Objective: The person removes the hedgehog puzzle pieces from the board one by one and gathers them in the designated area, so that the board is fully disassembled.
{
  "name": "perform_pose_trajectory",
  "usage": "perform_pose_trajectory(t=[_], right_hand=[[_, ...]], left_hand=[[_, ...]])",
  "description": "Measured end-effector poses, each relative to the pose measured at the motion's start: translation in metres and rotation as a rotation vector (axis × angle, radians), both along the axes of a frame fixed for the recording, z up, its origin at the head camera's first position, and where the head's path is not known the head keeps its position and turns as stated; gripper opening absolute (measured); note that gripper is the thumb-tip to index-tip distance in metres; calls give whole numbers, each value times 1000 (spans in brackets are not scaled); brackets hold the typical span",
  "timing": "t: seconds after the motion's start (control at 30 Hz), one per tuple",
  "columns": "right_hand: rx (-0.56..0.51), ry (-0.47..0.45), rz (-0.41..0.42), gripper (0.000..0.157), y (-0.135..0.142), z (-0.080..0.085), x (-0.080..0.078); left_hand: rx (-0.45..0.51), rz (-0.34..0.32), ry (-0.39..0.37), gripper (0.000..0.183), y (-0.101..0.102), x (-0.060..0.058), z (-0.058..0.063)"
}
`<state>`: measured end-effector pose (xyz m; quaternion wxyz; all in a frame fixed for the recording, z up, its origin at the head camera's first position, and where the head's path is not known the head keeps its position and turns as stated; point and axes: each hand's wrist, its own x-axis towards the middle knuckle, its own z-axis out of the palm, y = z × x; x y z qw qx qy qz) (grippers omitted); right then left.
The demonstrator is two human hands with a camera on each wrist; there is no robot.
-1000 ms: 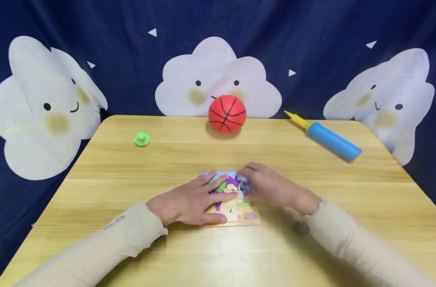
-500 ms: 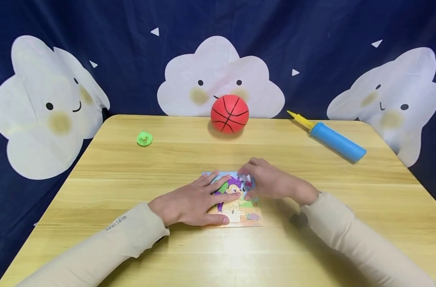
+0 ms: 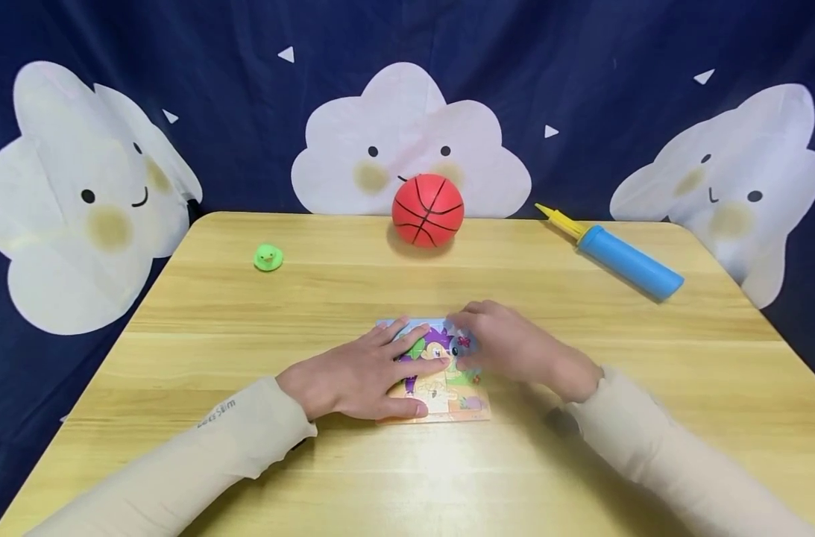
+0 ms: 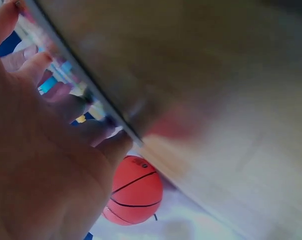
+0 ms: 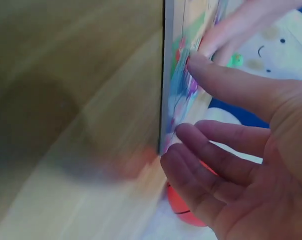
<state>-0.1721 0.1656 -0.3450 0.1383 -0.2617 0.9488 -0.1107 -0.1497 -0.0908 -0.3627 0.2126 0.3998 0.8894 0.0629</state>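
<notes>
A jigsaw puzzle [image 3: 470,403] with a purple-haired cartoon character lies flat on the table. My left hand [image 3: 360,377] rests across its left side, fingers spread, covering part of the picture. At the puzzle's upper right, my right hand [image 3: 514,347] arches over the corner with its fingertips at the top edge and its thumb lower on the picture. Seen from the right wrist, the thumb [image 5: 225,82] touches the puzzle face [image 5: 179,95] and stands well apart from the bent fingers. The left wrist view shows the left fingers along the puzzle's edge [image 4: 86,72].
Beyond the hands, a red toy basketball [image 3: 428,211] sits at the back of the wooden table [image 3: 340,477]. A green rubber duck [image 3: 268,257] stands to the left. A blue hand pump [image 3: 628,261] with a yellow nozzle lies at the back right.
Both hands keep nearly the same places on the puzzle. The right hand shifts only slightly at the upper right corner. The whole head view drifts a little.
</notes>
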Motion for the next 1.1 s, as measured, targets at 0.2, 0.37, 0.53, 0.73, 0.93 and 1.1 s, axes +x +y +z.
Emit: perform_pose_trajectory(t=[0.2, 0.37, 0.53, 0.73, 0.93, 1.1], right_hand=[[-24, 47, 40, 73, 0, -3, 5], [-62, -4, 44, 73, 0, -5, -1], [-76, -77, 19, 75, 1, -6, -8], [-90, -68, 29, 59, 1, -5, -13], [-244, -85, 18, 40, 7, -12, -13], [-418, -137, -17, 26, 16, -17, -16]], left_hand=[[18, 16, -9, 71, 4, -1, 6], [25, 14, -17, 73, 2, 1, 4], [25, -1, -21, 73, 2, 5, 2], [16, 0, -30, 73, 4, 5, 1], [27, -1, -39, 73, 3, 5, -1], [30, 7, -30, 73, 3, 5, -2]])
